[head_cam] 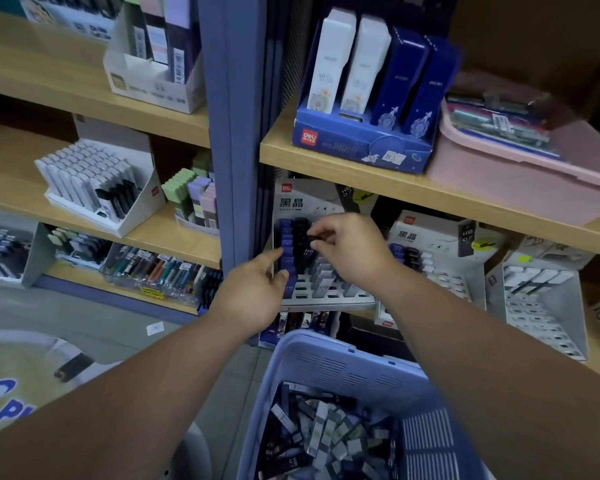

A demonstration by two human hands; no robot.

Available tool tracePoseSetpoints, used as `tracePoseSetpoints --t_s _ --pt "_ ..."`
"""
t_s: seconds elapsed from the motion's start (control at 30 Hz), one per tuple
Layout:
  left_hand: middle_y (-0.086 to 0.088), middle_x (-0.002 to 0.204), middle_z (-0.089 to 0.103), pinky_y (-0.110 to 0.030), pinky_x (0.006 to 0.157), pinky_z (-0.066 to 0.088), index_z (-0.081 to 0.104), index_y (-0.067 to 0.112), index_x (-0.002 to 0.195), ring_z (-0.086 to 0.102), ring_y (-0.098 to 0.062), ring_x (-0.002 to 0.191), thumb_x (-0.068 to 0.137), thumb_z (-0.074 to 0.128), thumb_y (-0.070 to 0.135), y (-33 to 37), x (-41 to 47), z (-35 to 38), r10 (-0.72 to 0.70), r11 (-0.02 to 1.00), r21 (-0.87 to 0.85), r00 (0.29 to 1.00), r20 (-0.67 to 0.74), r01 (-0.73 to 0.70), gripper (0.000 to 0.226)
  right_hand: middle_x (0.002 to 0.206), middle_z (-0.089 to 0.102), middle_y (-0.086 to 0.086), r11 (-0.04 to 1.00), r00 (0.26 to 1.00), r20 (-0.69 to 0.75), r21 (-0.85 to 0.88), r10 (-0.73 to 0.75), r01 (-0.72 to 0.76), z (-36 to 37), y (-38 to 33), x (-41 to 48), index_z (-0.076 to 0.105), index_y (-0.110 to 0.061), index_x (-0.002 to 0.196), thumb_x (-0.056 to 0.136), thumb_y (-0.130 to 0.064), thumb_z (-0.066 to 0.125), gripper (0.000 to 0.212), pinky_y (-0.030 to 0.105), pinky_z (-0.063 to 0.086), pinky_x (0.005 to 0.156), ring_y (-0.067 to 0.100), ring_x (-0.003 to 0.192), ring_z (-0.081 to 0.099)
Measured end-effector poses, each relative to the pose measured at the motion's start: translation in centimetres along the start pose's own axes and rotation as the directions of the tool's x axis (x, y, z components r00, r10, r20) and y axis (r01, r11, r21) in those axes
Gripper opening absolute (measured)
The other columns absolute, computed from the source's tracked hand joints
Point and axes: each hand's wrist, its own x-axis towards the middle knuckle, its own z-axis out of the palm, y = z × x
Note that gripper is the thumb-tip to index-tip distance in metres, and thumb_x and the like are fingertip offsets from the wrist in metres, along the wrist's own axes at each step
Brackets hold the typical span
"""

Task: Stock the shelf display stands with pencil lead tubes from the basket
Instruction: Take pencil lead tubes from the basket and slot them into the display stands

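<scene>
- My right hand [347,249] pinches one black tube [313,236] by its top end, between thumb and fingertips, over the stand [329,297]
- My left hand [253,289] is loosely spread and holds nothing; its forefinger and thumb touch the stand's left edge, I think to steady it
- The tube looks like a small, flat-sided stick of hard plastic: light, stiff and smooth, so probably a bit slippery
- I judge a hold on the upper third best, leaving the bottom end free to drop into a slot
- The stand is a thin, pale plastic grid with a card back; it is likely light enough to slide if pushed
- A blue row [286,244] and a black row [302,251] stand upright in it, with many slots bare
- The loose tubes [326,441] lie jumbled in the vented blue plastic basket [326,355] below
</scene>
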Motion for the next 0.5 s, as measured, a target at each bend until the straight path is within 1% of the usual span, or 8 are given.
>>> tracePoseSetpoints --t_s 0.07,0.1,0.17,0.2,0.23,0.3,0.4,0.5 --pt "-0.002 0.139 0.059 -0.021 0.087 0.043 0.041 0.035 0.149 0.06 -0.017 0.108 0.103 0.049 0.037 -0.1 0.1 0.2 -0.022 1.0 -0.015 1.0 -0.01 0.021 0.047 0.1 0.075 -0.001 0.997 0.999 0.042 -0.066 -0.024 0.026 0.6 0.4 0.3 0.077 -0.018 0.109 0.091 -0.015 0.072 0.019 0.027 0.054 0.086 0.011 0.089 0.067" --pt "0.001 0.134 0.062 -0.022 0.086 0.046 0.042 0.035 0.149 0.062 -0.016 0.104 0.103 0.049 0.037 -0.2 0.1 0.3 -0.035 0.999 -0.03 0.999 -0.012 0.034 0.046 0.103 0.075 0.0 0.995 0.998 0.057 -0.087 -0.033 0.038 0.8 0.6 0.5 0.077 -0.019 0.11 0.091 -0.015 0.072 0.02 0.029 0.054 0.088 0.012 0.091 0.067" --pt "0.01 0.104 0.067 -0.031 0.083 0.056 0.045 0.036 0.147 0.069 -0.019 0.087 0.103 0.051 0.035 -0.2 0.2 0.5 -0.067 0.992 -0.108 0.998 -0.014 0.066 0.045 0.107 0.075 0.001 0.99 0.995 0.085 -0.122 -0.056 0.066 1.0 0.8 0.6 0.077 -0.018 0.111 0.091 -0.015 0.071 0.021 0.031 0.053 0.091 0.015 0.097 0.068" --pt "0.013 0.09 0.064 -0.037 0.082 0.059 0.045 0.038 0.146 0.071 -0.022 0.081 0.102 0.051 0.034 -0.1 0.3 0.5 -0.084 0.986 -0.146 0.996 -0.008 0.082 0.045 0.109 0.074 0.002 0.987 0.993 0.09 -0.139 -0.074 0.086 1.1 0.9 0.7 0.077 -0.018 0.111 0.091 -0.015 0.072 0.021 0.032 0.053 0.092 0.017 0.099 0.068" --pt "0.012 0.084 0.062 -0.04 0.081 0.06 0.045 0.039 0.146 0.071 -0.025 0.08 0.102 0.052 0.032 0.0 0.3 0.6 -0.096 0.981 -0.168 0.995 -0.003 0.094 0.045 0.109 0.074 0.002 0.984 0.992 0.08 -0.147 -0.094 0.105 1.2 0.9 0.8 0.078 -0.018 0.109 0.09 -0.016 0.073 0.02 0.034 0.053 0.092 0.018 0.1 0.067" --pt "0.009 0.084 0.064 -0.043 0.079 0.06 0.045 0.038 0.145 0.071 -0.025 0.081 0.102 0.053 0.03 0.2 0.5 0.9 -0.103 0.978 -0.182 0.995 -0.008 0.1 0.045 0.108 0.073 0.001 0.983 0.993 0.057 -0.141 -0.107 0.114 1.2 1.0 0.9 0.079 -0.02 0.107 0.089 -0.018 0.075 0.019 0.035 0.054 0.091 0.018 0.101 0.066" --pt "0.015 0.085 0.061 -0.042 0.079 0.06 0.046 0.036 0.144 0.071 -0.023 0.079 0.102 0.052 0.03 0.5 0.7 1.3 -0.099 0.982 -0.166 0.995 -0.024 0.094 0.043 0.101 0.075 -0.001 0.984 0.993 0.075 -0.145 -0.089 0.099 1.2 1.2 1.0 0.078 -0.021 0.106 0.087 -0.019 0.076 0.019 0.032 0.054 0.088 0.015 0.095 0.066" --pt "0.011 0.091 0.064 -0.04 0.076 0.06 0.047 0.035 0.143 0.071 -0.021 0.075 0.102 0.052 0.031 0.8 0.7 1.5 -0.103 0.984 -0.148 0.994 -0.043 0.096 0.042 0.093 0.072 -0.001 0.971 0.989 0.058 -0.189 -0.135 0.143 1.0 1.6 0.7 0.077 -0.023 0.097 0.088 -0.022 0.074 0.009 0.036 0.053 0.085 0.017 0.096 0.06"
